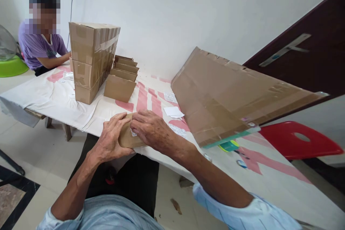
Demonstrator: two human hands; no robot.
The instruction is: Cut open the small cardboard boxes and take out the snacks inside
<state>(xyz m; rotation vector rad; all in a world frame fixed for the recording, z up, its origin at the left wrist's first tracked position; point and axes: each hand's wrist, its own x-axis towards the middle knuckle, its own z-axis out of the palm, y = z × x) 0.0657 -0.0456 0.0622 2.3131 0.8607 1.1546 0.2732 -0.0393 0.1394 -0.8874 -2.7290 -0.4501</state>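
At the table's front edge, my left hand (113,134) grips a small brown cardboard box (124,139), thumb along its near side and fingers over the far side. My right hand (147,125) lies over the top of the same box, its fingers curled and pressed together. Beneath those fingertips a white label (133,133) with dark print peeks out, mostly hidden. Whether the fingers pinch the label or only press it down is hard to see.
Stacked taped cartons (83,46) stand left, beside several open-topped cardboard boxes (120,88). A large cardboard panel (215,97) leans at right, with white papers (173,111), a green-yellow tape roll (229,146) and a red stool (285,138) nearby. Another person (43,50) sits at far left.
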